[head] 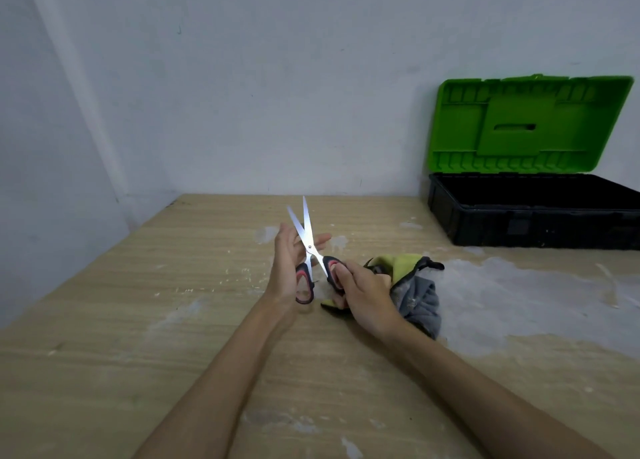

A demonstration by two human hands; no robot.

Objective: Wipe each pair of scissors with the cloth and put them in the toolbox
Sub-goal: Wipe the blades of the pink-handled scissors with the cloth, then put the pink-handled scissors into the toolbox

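Scissors [309,247]: steel blades parted, tips pointing up and far, black-and-red handles; held above the table [138,285] at centre. Left hand [287,268]: fingers mostly straight, against one handle loop. Right hand [363,296]: curled round the other handle and the yellow-grey cloth [414,285]. Toolbox [533,213]: far right, black base, green lid raised. No legible writing.

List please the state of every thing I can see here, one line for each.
scissors: blades slightly apart, tips up, held off the table
left hand: fingers straight against the scissors
right hand: grips one scissor handle and the cloth
cloth: crumpled
toolbox: open, green lid upright
table: smeared with white stains
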